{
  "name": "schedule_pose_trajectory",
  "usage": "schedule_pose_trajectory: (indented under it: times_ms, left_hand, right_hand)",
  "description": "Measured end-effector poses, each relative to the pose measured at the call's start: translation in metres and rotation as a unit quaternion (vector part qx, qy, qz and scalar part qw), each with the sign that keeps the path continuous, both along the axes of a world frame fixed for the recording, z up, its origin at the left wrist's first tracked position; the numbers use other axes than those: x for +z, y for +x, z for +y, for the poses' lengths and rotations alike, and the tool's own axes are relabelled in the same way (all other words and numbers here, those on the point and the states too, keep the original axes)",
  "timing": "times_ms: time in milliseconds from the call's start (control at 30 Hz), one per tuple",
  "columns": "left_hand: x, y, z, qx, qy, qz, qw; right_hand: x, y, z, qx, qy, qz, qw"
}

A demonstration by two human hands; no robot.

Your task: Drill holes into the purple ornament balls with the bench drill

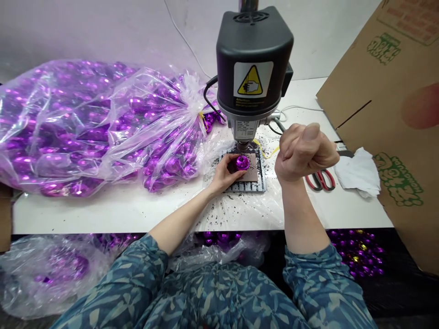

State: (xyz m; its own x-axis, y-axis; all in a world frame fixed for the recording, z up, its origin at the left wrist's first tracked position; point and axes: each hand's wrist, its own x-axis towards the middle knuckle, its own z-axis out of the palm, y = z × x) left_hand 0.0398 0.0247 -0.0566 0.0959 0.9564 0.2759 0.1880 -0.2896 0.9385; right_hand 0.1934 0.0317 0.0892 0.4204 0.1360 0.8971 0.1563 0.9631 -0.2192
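Observation:
My left hand (pixel 226 173) pinches a shiny purple ball (pixel 242 162) between thumb and fingers. The ball rests on a brown square board (pixel 253 174) on the metal base (pixel 262 185) of a bench drill press. Directly above it is the chuck (pixel 242 145), so close that I cannot tell whether the bit touches the ball. At the right of the black motor housing (pixel 255 45), my right hand (pixel 305 153) is closed in a fist around the press lever (pixel 279 124); most of the lever is hidden by the hand.
A tied clear bag (pixel 113 128) of purple balls fills the left of the white table (pixel 113 214). Dark shavings surround the base. Red-handled scissors (pixel 320 181), crumpled white tissue (pixel 358 172) and a cardboard box (pixel 387 123) lie right. More purple balls (pixel 360 256) show below the table edge.

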Motion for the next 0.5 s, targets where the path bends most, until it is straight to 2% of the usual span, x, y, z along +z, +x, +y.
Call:
schedule_pose_trajectory:
  times_ms: [333,400,500]
  left_hand:
    - [0.0,0.001,-0.002,0.006,-0.004,-0.001,1.0]
    - [-0.001,0.001,-0.001,0.007,-0.004,-0.002,1.0]
    - [-0.002,0.003,0.0,0.017,-0.005,0.006,1.0]
  right_hand:
    - [-0.017,0.001,0.004,-0.035,0.034,-0.007,0.999]
    - [-0.011,0.0,0.002,-0.029,0.024,-0.005,0.999]
    - [0.018,-0.004,0.002,-0.018,-0.024,0.022,0.999]
